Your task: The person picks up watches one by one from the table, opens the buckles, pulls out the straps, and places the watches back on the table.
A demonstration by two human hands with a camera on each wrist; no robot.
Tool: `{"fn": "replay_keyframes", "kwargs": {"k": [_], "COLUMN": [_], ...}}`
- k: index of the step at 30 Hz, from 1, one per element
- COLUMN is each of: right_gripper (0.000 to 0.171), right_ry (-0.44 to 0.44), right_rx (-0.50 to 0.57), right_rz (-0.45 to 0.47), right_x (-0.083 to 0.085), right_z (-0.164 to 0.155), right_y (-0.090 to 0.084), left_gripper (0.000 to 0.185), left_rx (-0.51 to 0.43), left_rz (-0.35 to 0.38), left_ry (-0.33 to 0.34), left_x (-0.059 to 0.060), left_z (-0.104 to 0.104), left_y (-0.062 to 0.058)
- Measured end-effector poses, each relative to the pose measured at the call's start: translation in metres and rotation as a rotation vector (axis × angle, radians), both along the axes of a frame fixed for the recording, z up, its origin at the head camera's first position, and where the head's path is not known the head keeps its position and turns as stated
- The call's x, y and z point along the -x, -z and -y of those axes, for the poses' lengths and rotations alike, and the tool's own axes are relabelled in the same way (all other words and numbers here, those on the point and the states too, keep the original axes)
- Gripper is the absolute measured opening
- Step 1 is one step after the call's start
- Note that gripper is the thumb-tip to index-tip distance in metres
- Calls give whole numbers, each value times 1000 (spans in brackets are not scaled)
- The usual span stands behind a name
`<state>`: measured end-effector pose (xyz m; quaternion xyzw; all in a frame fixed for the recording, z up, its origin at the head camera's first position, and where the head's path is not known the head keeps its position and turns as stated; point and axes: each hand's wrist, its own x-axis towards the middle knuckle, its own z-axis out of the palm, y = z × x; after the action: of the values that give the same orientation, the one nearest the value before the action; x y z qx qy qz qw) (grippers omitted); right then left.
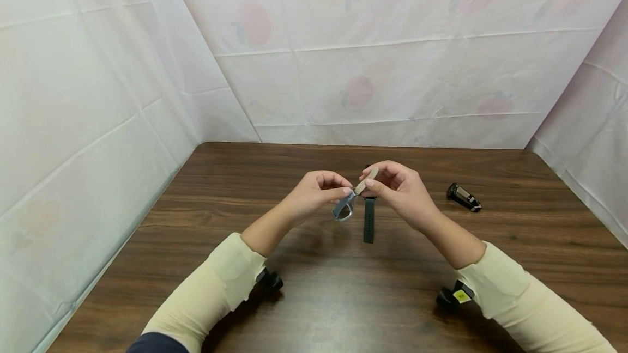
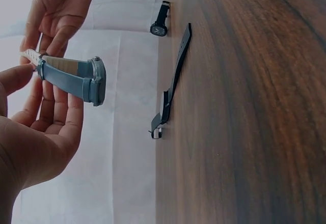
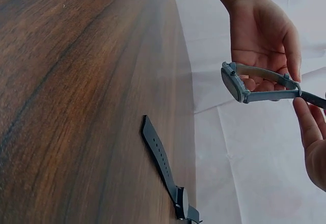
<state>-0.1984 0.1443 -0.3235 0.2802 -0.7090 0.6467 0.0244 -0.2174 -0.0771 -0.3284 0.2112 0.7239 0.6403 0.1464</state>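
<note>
I hold the blue-grey wristwatch (image 1: pixel 345 207) up off the wooden table (image 1: pixel 314 298), in the air between my two hands. My left hand (image 1: pixel 314 192) has its fingers curled in, pinching the strap where the two halves meet near the buckle, and the watch case hangs below my fingertips. My right hand (image 1: pixel 398 189) pinches the free tail of the strap (image 1: pixel 367 181), which shows a pale tan underside, and draws it up and away from the left.

To do this well, I judge I should keep the left pinch firm right at the buckle so the case does not swing, and pull the tail straight along the strap's own line instead of twisting it. A short, even pull seems better than a jerk.

The watch has a rounded grey-blue case (image 2: pixel 97 80) with a small crown on its edge, and a matching strap that forms a closed loop.

Just below my hands a black watch (image 1: pixel 369 219) lies flat on the table with its strap stretched out. Another dark watch (image 1: pixel 463 197) sits well off to the right of my right hand.
</note>
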Motion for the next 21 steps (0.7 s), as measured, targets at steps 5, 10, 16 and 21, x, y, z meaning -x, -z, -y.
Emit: {"fn": "replay_keyframes", "kwargs": {"k": [5,10,16,21], "right_gripper": [15,14,16,17], "right_ry": [14,25,27,26], "right_rx": [-18,-25,-23,-9], "right_rz": [-11,-37,-42,-38], "right_x": [0,2,2,1], "right_z": [0,-2,-5,-7], "right_y": [-2,-5,-9,-11], "left_gripper": [18,19,22,30], "left_rx": [-16,-28,62,102], "left_rz": [-5,-24,-144,-177], "left_ry": [-2,-9,-48,-40], "left_x": [0,-1,1,0], "left_z": [1,4,11,13], "left_y": [1,2,8,12]}}
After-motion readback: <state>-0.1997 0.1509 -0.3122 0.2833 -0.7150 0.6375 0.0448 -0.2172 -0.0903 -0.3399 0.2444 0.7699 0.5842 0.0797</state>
